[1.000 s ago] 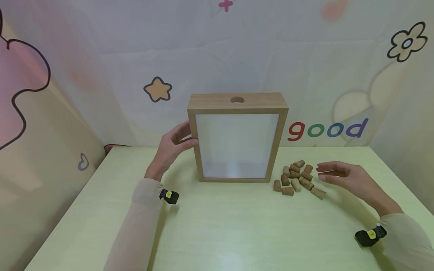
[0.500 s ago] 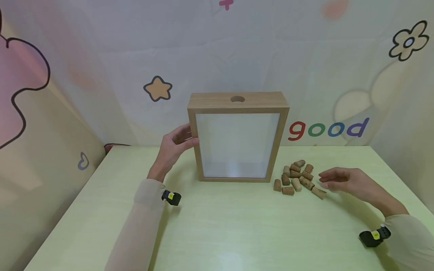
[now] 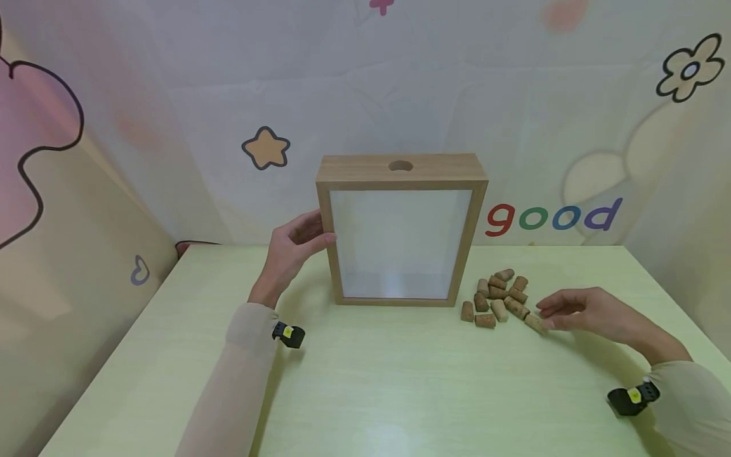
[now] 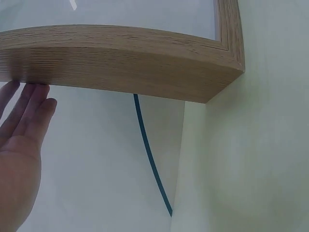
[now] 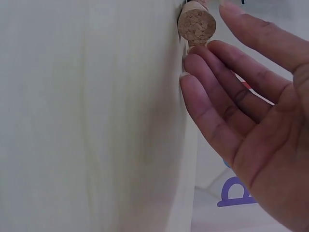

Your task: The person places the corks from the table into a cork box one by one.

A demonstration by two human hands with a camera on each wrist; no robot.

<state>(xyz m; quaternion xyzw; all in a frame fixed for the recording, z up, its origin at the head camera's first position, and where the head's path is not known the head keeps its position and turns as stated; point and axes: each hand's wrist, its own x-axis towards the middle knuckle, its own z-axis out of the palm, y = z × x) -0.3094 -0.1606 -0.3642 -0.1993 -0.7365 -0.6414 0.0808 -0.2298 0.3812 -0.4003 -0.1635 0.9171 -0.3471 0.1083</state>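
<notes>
A tall box with a wooden frame and a clear-looking front panel (image 3: 400,244) stands upright on the table, a round hole (image 3: 401,165) in its top. My left hand (image 3: 290,254) holds its left edge, thumb on the front frame. In the left wrist view, the hand's straight fingers (image 4: 38,113) reach the box's wooden side (image 4: 120,72). At the right lies a group of corks (image 3: 498,293). My right hand (image 3: 596,315) is low beside the nearest cork (image 3: 535,324). In the right wrist view, fingers and spread thumb stand around that cork's speckled round end (image 5: 197,25).
The pale green table (image 3: 365,381) stretches in front of the box and corks. Behind stands a printed cloth backdrop (image 3: 171,139) with a star, a flower and the word "good". Black cameras (image 3: 289,334) are strapped to both wrists.
My right hand has moved down and slightly toward me, its thumb now overlapping the nearest cork in the head view. The left hand stays at the box edge with hardly any shift.
</notes>
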